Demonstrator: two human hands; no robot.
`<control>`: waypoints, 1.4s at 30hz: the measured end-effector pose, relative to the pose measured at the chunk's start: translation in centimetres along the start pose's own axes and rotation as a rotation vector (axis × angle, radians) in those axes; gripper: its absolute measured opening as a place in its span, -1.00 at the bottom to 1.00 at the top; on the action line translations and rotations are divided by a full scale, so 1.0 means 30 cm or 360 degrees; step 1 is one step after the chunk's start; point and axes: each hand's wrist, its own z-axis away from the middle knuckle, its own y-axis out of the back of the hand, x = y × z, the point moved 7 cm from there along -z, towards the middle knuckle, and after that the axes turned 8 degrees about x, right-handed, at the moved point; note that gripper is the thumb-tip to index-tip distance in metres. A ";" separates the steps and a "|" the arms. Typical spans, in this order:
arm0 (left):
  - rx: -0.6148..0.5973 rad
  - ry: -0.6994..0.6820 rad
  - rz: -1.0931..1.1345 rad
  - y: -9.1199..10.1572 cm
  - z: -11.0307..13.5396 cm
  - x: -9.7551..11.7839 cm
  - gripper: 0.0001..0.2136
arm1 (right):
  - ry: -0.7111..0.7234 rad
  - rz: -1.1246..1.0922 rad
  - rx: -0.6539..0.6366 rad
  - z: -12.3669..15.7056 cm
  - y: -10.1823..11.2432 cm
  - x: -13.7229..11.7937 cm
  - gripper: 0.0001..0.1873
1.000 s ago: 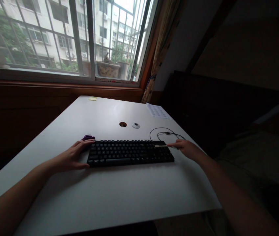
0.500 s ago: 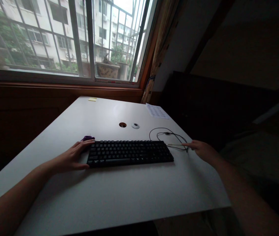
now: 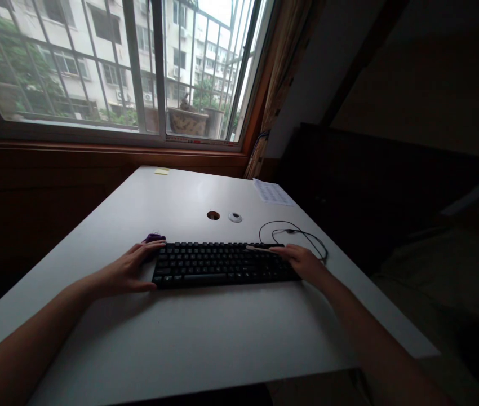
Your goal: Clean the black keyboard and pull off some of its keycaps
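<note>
A black keyboard [image 3: 214,268] lies flat on the white desk. My left hand [image 3: 127,270] grips its left end, fingers at the back corner and thumb at the front corner. My right hand [image 3: 302,262] is closed around a thin pale stick [image 3: 260,248], held above the keyboard's right part. The stick's tip points left, over the back rows of keys; whether it touches them I cannot tell. Just behind my left fingers lies a small purple item [image 3: 154,238], partly hidden.
A black cable [image 3: 273,223] loops behind the keyboard's right end. Farther back are a round hole [image 3: 213,215] in the desk [image 3: 205,332] and a white ring-shaped cover [image 3: 235,217]. A printed sheet [image 3: 273,193] and a yellow note [image 3: 162,171] lie near the window [image 3: 167,67].
My right hand has moved left with the stick, from beside the keyboard's right end to over its right part. My left hand stays at the left end.
</note>
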 end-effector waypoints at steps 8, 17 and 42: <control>0.0024 0.0014 0.0055 -0.003 0.007 -0.007 -0.14 | 0.0335 -0.0054 -0.0199 -0.160 -0.306 -0.371 -0.48; 0.0047 -0.0040 0.0073 -0.004 0.008 0.004 -0.36 | 0.0489 0.0181 -0.0379 -0.297 -0.516 -0.665 -0.33; 0.0026 0.0015 0.0067 -0.006 0.007 -0.009 -0.43 | 0.0120 0.0530 -0.0239 -0.121 -0.052 -0.033 -0.29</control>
